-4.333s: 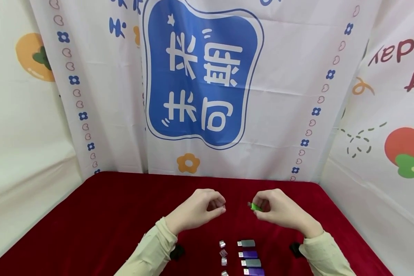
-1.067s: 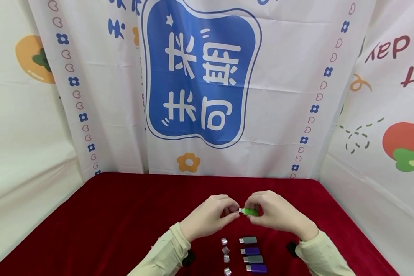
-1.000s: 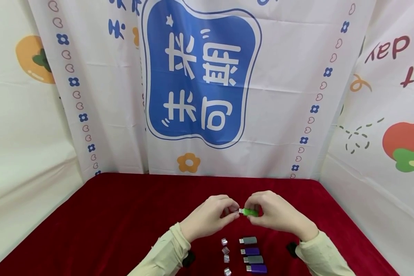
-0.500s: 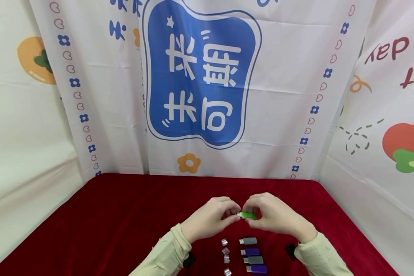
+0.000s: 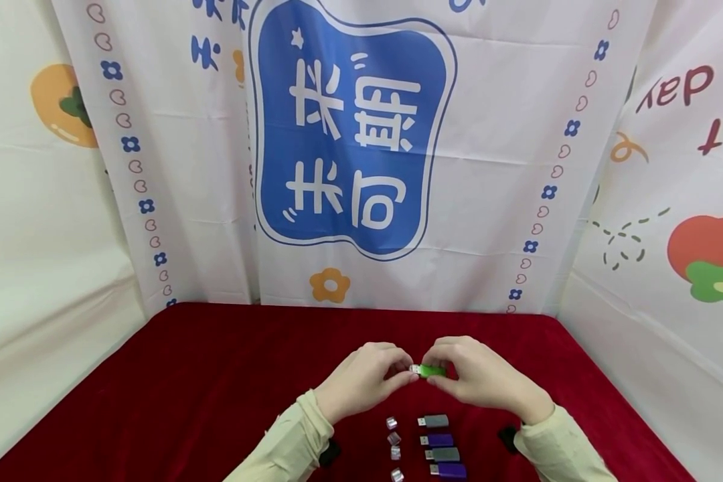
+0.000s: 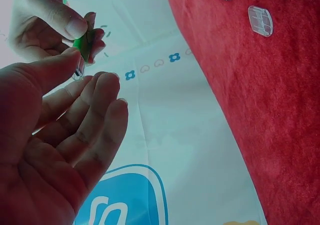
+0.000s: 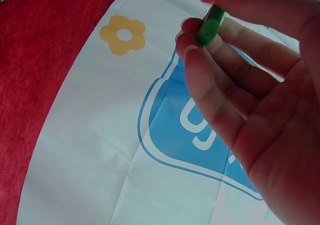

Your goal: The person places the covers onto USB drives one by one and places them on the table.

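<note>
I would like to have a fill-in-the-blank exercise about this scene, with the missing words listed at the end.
1. The right hand holds a USB stick whose body is ____.
2. In the head view, ____ other USB sticks lie on the red cloth.
3. Two of these are grey, and the rest are ____.
4. In that view, the loose clear caps lie to the ____ of these sticks.

Missing words: green; four; purple; left.

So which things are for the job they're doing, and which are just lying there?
In the job now:
green USB stick, in the right hand
clear cap, at the stick's metal end, in the left hand

Just lying on the red cloth, perhaps used later:
two grey sticks
two purple sticks
four loose caps
</note>
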